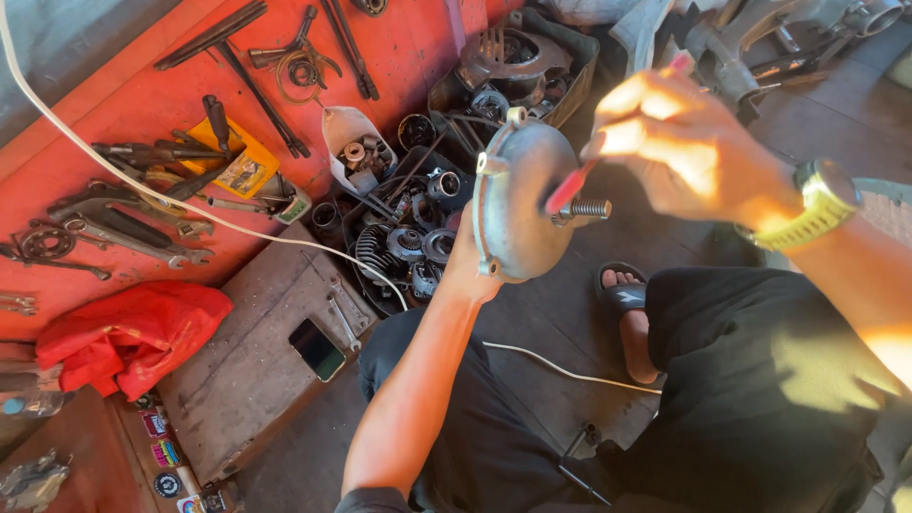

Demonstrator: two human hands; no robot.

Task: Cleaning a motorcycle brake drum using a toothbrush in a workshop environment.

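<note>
I am holding a round grey metal cover up in my left hand, my fingers wrapped around its back edge so most of the hand is hidden behind it. The cover is domed and dull, with small lugs around its rim and a threaded stud sticking out of its face toward my right hand. That hand is pinching a red-handled brush, its tip touching the cover just beside the stud. Below my left hand a black tray of gears is lying on the floor, and further left wrenches are spread over a red board. Near my left forearm a phone is resting on a grey slab.
</note>
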